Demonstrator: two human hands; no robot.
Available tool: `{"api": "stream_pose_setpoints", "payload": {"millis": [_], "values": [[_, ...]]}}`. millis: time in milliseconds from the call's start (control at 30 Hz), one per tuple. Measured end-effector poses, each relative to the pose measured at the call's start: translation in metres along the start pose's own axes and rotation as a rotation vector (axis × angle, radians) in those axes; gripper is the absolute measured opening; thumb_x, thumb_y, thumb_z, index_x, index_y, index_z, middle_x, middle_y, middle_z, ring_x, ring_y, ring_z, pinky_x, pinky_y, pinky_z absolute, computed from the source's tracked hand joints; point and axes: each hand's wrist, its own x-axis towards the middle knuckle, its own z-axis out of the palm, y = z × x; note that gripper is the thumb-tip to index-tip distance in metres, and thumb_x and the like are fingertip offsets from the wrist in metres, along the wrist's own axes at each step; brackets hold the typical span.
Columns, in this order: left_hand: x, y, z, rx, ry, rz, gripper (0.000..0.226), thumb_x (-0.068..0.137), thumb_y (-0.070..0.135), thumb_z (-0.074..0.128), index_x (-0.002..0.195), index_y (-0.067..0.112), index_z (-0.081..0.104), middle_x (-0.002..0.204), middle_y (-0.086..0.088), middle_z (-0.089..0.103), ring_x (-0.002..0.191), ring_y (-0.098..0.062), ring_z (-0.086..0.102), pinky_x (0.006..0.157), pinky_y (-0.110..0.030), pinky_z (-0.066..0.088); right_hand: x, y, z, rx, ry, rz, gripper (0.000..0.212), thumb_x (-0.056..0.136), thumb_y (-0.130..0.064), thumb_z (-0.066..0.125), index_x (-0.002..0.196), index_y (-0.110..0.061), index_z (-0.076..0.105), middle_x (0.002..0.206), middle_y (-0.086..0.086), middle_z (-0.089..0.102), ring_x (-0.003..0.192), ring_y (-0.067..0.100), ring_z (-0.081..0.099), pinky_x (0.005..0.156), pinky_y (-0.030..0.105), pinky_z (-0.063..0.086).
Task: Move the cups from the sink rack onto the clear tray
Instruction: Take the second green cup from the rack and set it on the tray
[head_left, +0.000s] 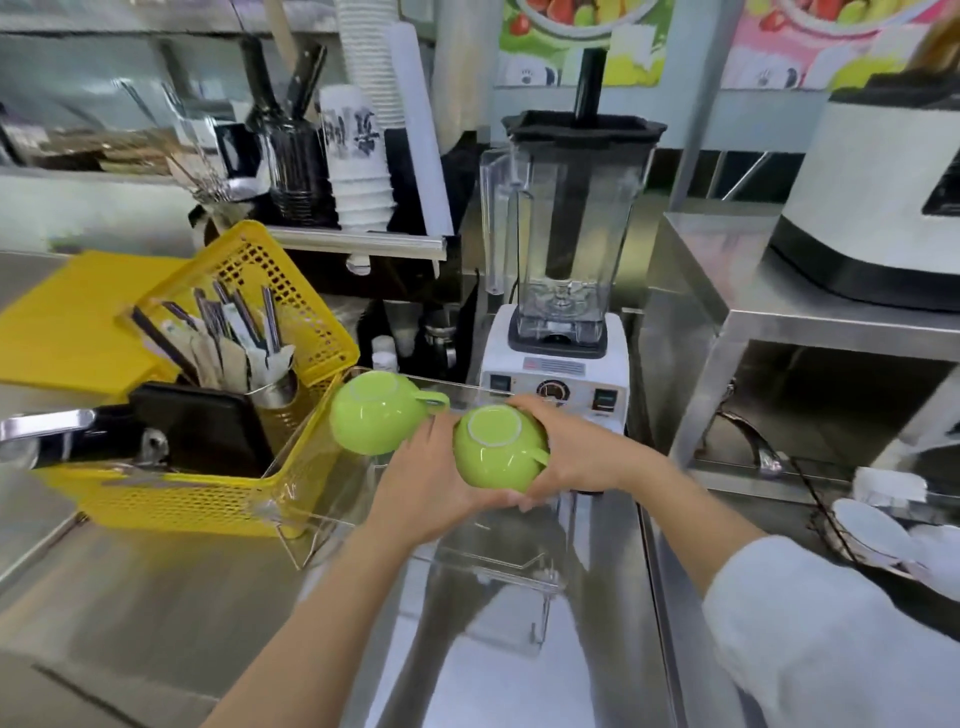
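On the shiny steel table (156, 597), the left hand (426, 483) and right hand (576, 452) hold one upside-down green cup (498, 449) above the clear tray (493, 577).

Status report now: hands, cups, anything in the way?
Both hands hold one green cup, upside down, over clear tray. Second cup beside it. Nothing blocking.

White dishes (883, 535) bottom right, blurred, indistinct.

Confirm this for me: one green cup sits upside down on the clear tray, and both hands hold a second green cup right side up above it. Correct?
Not quite. The head view shows the held green cup upside down too, its base ring facing up, gripped by the left hand and right hand. The other green cup does sit inverted on the clear tray.
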Motion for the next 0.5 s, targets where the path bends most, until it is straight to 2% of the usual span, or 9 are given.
{"api": "stream_pose_setpoints", "payload": {"millis": [133, 333, 500], "values": [[0.005, -0.004, 0.006, 0.085, 0.002, -0.042, 0.100, 0.042, 0.067, 0.076, 0.122, 0.018, 0.040, 0.120, -0.004, 0.050, 0.111, -0.024, 0.049, 0.092, -0.040, 0.042, 0.013, 0.004, -0.003, -0.034, -0.058, 0.036, 0.103, 0.049, -0.023, 0.088, 0.132, -0.032, 0.026, 0.112, -0.018, 0.042, 0.101, 0.006, 0.043, 0.071, 0.006, 0.032], [0.013, 0.000, 0.017, 0.324, 0.078, -0.061, 0.105, 0.039, 0.087, 0.057, 0.111, 0.012, 0.042, 0.110, -0.003, 0.054, 0.099, -0.025, 0.053, 0.082, -0.034, 0.040, 0.022, 0.007, -0.010, -0.112, -0.107, 0.081, 0.108, 0.055, -0.018, 0.086, 0.141, -0.029, 0.021, 0.143, -0.002, 0.039, 0.123, 0.021, 0.041, 0.104, 0.039, 0.035], [0.018, 0.005, 0.023, 0.384, 0.096, -0.104, 0.101, 0.042, 0.086, 0.057, 0.108, 0.011, 0.041, 0.107, -0.006, 0.055, 0.096, -0.028, 0.056, 0.075, -0.036, 0.040, 0.025, 0.012, -0.015, -0.116, -0.099, 0.078, 0.103, 0.059, -0.018, 0.083, 0.141, -0.028, 0.021, 0.144, -0.003, 0.039, 0.129, 0.022, 0.038, 0.109, 0.046, 0.028]]}}
